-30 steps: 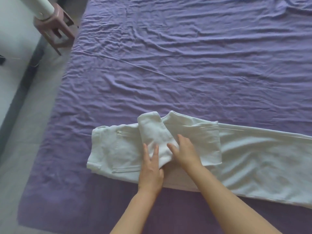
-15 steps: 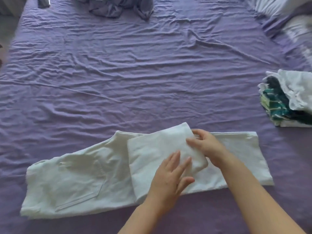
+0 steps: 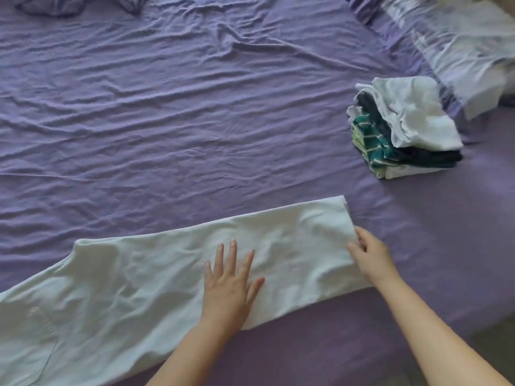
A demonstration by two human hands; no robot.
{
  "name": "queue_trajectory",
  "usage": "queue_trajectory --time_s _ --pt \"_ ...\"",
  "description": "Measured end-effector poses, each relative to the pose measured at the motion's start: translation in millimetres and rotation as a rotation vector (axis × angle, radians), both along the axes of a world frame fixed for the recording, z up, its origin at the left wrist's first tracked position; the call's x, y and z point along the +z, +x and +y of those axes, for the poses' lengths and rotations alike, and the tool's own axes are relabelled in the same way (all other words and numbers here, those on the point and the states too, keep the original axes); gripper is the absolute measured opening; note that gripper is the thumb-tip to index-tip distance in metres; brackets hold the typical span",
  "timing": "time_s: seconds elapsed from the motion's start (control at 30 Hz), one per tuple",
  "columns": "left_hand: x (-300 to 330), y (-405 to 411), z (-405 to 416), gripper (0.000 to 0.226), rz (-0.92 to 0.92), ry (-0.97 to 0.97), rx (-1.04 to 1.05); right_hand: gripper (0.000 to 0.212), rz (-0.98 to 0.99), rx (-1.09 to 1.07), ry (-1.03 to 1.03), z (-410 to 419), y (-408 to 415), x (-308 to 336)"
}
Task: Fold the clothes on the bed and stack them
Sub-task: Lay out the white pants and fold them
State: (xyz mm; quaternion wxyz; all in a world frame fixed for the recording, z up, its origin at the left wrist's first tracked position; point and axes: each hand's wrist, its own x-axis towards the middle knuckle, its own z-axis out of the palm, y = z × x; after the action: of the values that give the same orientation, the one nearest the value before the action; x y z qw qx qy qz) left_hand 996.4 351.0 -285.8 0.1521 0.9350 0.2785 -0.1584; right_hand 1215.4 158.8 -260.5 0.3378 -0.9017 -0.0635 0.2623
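On the bed (image 3: 195,121), left hand (image 3: 228,288) spread flat on white trousers (image 3: 125,288), right hand (image 3: 370,254) pinching their end, waist cut off.

Trousers (image 3: 145,280) left of, seemingly, stack (image 3: 404,129)

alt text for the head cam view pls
A left hand presses flat on white trousers laid across a purple bed while the right hand holds their folded end; a stack of folded clothes sits beyond.
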Motion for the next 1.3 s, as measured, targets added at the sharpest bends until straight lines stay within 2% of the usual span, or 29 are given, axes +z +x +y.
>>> queue_trajectory --time_s 0.1,0.2,0.3,0.37,0.4,0.47,0.53,0.6,0.67,0.73,0.8,0.87,0.93,1.0,1.1,1.2,1.3 --pt "-14.0 9.6 -12.2 0.068 0.054 0.001 -0.001 0.018 0.004 -0.029 -0.053 -1.5 9.2 -15.0" --pt "-23.9 11.9 -17.1 0.065 0.052 0.043 -0.018 0.017 -0.114 0.007 -0.144 -1.7 16.2 -19.7" --pt "-31.9 11.7 -11.3 0.067 0.047 0.075 -0.026 0.021 -0.138 0.139 -0.357 -7.6 14.1 -28.5" --pt "-36.5 13.6 -1.2 0.07 0.057 0.1 -0.049 0.019 -0.272 0.172 -0.372 -8.3 11.4 -37.8" --pt "-38.2 14.7 4.7 0.07 0.054 0.108 -0.062 0.022 -0.344 0.169 -0.336 -5.6 11.5 -39.8" --pt "-42.2 16.5 15.6 0.07 0.036 0.118 -0.099 0.044 -0.387 0.143 -0.295 4.0 17.5 -41.9" --pt "-45.8 16.7 21.3 0.071 0.029 0.128 -0.133 0.065 -0.329 0.059 -0.276 17.4 27.3 -43.9" --pt "-48.9 15.6 20.2 0.072 0.005 0.139 -0.131 0.064 -0.224 -0.03 -0.235 30.8 35.4 -44.3" --pt "-47.1 15.6 16.0 0.074 -0.024 0.149 -0.118 0.046 -0.218 0.051 -0.184 39.0 40.4 -38.9" --pt "-43.1 14.4 15.0 0.074 -0.058 0.166 -0.105 0.035 -0.349 0.17 -0.195 41.5 50.4 -30.8" --pt "-42.9 9.7 19.6 0.075 -0.072 0.183 -0.053 0.037 -0.423 0.217 -0.265 45.9 68.3 -26.8" --pt "-47.9 4.8 25.2 0.078 -0.047 0.2 -0.022 0.043 -0.393 0.214 -0.35 50.8 83.4 -25.6" --pt "-54.8 1.4 28.6 0.08 -0.01 0.196 -0.024 0.056 -0.506 0.291 -0.39 50.8 91.2 -31.1" --pt "-56.2 2.2 29.3 0.079 -0.014 0.172 -0.028 0.056 -0.602 0.413 -0.396 51.7 94.5 -33.0" --pt "-49.3 0.3 38.1 0.073 -0.064 0.134 -0.047 0.05 -0.474 0.441 -0.362 62.6 100.4 -29.6" --pt "-43.4 -2.9 77.3 0.066 -0.144 0.171 0.061 0.041 -0.308 0.331 -0.291 73.0 108.7 -31.1" --pt "-38.3 -10.2 128.3 0.064 -0.103 0.219 0.142 0.028 -0.274 0.236 -0.187 73.4 107.6 -30.2"
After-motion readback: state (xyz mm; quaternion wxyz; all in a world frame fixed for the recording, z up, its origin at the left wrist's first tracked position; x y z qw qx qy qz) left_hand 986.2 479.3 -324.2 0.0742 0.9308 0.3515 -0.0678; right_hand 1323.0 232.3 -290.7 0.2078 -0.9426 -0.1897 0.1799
